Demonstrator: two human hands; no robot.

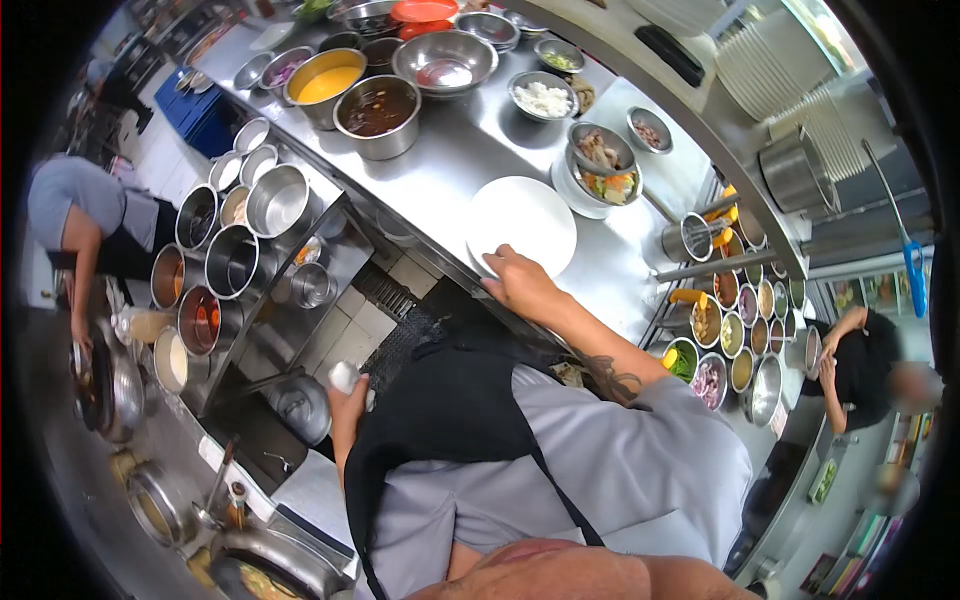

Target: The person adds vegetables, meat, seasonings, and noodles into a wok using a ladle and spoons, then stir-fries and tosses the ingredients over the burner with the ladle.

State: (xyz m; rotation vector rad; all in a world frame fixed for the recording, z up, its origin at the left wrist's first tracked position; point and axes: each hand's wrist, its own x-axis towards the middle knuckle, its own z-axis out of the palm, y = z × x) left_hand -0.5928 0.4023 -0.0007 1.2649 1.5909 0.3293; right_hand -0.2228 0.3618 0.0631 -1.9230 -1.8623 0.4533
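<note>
A round white plate (pixel 524 222) lies on the steel counter near its front edge. My right hand (pixel 524 285) is at the plate's near rim, with fingers and thumb closed on it. My left hand (pixel 348 408) hangs low beside my black apron, closed around a crumpled white cloth or paper (pixel 344 377); I cannot tell which. Just beyond the plate stand a bowl of mixed vegetables (pixel 612 188) and a steel bowl of meat pieces (pixel 600 148).
Pots of brown sauce (pixel 378 112) and yellow liquid (pixel 326 82) stand on the counter's left part. A bowl of white food (pixel 543 97) is farther back. Several ingredient pots fill a rack (pixel 330 210) at left. Co-workers (pixel 90 210) (pixel 865 360) stand at both sides.
</note>
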